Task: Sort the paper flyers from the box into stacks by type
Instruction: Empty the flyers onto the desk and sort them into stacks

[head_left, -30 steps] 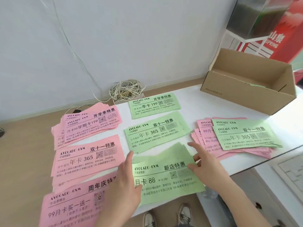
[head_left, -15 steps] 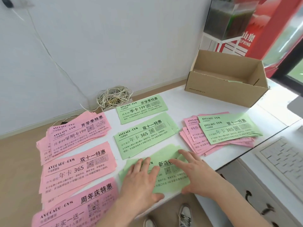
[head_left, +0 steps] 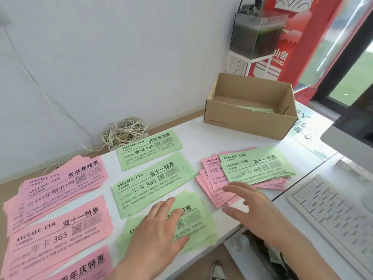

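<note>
Sorted flyer stacks cover the white table [head_left: 203, 136]. My left hand [head_left: 159, 229] lies flat, fingers straight, on the nearest green stack [head_left: 198, 221] at the table's front edge. My right hand [head_left: 248, 205] hovers open just right of it, fingers spread toward the mixed pile of pink and green flyers [head_left: 256, 168]. Two more green stacks [head_left: 149, 182] [head_left: 149, 150] lie behind. Pink stacks [head_left: 58, 182] [head_left: 58, 229] [head_left: 84, 267] fill the left side. The cardboard box [head_left: 248, 122] stands at the back right with a green flyer inside.
A white keyboard [head_left: 331, 215] sits on a lower desk at the right, beside a monitor edge [head_left: 347, 138]. A coil of white cable [head_left: 125, 132] lies on the floor by the wall. A glass tank [head_left: 256, 35] on a stand and a red fridge [head_left: 298, 47] are behind the box.
My right hand has lifted off the near green stack and moved right toward the mixed pile. My left hand stays flat on that stack. The view has swung to the right.
</note>
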`<state>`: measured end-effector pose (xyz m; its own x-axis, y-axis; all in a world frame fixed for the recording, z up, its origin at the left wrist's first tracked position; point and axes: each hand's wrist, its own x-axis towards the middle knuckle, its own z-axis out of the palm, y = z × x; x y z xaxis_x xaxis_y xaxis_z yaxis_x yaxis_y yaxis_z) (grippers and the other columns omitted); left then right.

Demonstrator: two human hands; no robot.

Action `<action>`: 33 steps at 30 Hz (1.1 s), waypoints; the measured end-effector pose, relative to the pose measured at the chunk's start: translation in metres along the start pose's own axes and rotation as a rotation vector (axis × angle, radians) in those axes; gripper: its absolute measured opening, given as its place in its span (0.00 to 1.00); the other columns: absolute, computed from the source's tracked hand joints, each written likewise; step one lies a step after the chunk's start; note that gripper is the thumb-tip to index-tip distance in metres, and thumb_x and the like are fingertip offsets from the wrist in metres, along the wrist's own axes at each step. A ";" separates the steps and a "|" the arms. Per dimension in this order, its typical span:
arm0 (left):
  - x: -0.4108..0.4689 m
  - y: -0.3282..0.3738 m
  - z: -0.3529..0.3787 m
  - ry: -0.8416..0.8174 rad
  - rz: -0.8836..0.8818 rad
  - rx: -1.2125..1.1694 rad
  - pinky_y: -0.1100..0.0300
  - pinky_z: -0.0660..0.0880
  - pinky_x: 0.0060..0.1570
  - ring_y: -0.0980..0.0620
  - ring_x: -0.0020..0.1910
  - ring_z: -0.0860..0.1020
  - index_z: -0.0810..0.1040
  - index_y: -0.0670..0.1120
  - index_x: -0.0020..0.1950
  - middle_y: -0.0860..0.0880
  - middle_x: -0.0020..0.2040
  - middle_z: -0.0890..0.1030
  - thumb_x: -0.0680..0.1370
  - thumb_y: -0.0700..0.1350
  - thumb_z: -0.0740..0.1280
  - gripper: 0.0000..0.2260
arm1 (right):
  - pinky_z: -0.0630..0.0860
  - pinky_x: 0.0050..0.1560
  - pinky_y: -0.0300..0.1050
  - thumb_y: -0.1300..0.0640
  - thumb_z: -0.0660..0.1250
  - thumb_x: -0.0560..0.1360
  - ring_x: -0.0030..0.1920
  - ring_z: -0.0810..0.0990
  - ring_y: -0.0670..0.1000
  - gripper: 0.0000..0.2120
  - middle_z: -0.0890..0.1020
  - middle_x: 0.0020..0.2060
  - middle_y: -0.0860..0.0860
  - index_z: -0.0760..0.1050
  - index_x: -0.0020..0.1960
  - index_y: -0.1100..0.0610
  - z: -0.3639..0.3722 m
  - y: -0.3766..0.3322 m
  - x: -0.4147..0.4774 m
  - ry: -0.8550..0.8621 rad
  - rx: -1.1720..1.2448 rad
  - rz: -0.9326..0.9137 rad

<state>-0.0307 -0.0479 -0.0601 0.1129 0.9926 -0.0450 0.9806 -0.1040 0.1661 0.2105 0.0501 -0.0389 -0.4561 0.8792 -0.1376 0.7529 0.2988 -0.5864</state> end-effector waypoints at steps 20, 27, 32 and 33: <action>0.192 0.123 0.024 -0.196 0.082 0.161 0.52 0.71 0.55 0.46 0.57 0.70 0.67 0.48 0.64 0.48 0.61 0.71 0.77 0.61 0.58 0.22 | 0.71 0.59 0.46 0.49 0.65 0.75 0.60 0.70 0.48 0.19 0.72 0.63 0.36 0.71 0.65 0.43 -0.063 0.139 0.069 -0.021 -0.337 -0.001; 0.204 0.128 0.015 -0.142 0.110 0.151 0.53 0.73 0.46 0.43 0.51 0.77 0.70 0.48 0.57 0.47 0.53 0.79 0.79 0.56 0.56 0.15 | 0.70 0.48 0.44 0.46 0.57 0.80 0.54 0.72 0.46 0.11 0.78 0.48 0.35 0.77 0.47 0.47 -0.058 0.153 0.071 0.113 -0.366 -0.135; 0.211 0.141 0.019 -0.122 0.103 0.318 0.56 0.65 0.32 0.44 0.42 0.79 0.68 0.46 0.56 0.47 0.44 0.80 0.79 0.39 0.57 0.07 | 0.70 0.63 0.54 0.51 0.70 0.74 0.68 0.67 0.51 0.15 0.72 0.67 0.44 0.76 0.60 0.44 -0.066 0.143 0.070 0.365 -0.201 -0.038; 0.212 0.136 0.022 -0.088 0.054 0.283 0.56 0.65 0.32 0.44 0.40 0.79 0.68 0.46 0.57 0.47 0.43 0.80 0.79 0.38 0.56 0.08 | 0.65 0.67 0.54 0.51 0.70 0.74 0.71 0.62 0.50 0.25 0.65 0.72 0.45 0.67 0.69 0.44 -0.072 0.144 0.068 0.372 -0.132 0.050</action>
<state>0.1298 0.1469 -0.0683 0.1679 0.9771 -0.1309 0.9770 -0.1826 -0.1099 0.3222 0.1799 -0.0756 -0.2327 0.9610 0.1495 0.8354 0.2762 -0.4753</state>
